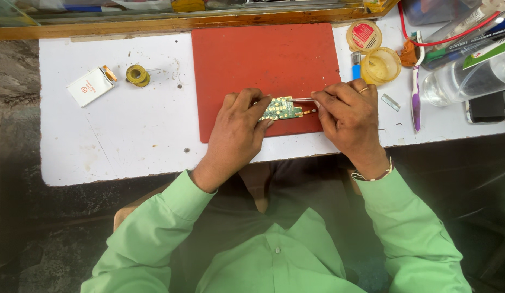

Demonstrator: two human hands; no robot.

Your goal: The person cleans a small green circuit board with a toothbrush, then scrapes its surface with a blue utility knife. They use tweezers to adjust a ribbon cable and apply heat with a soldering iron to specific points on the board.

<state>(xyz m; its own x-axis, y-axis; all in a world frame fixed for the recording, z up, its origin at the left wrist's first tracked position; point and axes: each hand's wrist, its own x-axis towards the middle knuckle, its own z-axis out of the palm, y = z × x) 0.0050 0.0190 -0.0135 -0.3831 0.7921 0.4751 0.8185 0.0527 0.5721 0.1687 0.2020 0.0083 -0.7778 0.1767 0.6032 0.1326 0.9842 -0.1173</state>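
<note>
Green rectangular circuit board (282,108): frame centre, on red rubber mat (252,59) atop white tabletop (128,141). Long axis left-right, lying between both hands. Left hand (239,127) pinches board's left end; right hand (347,116) pinches thin metal tweezers (301,100), tip over board's right end. Both hands equally near. Yellow solder spool (137,75) upper left.

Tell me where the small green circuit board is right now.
In the head view, the green circuit board lies on the red mat, near its lower edge, held between the left hand and the right hand, which brings thin tweezers to it.
</note>
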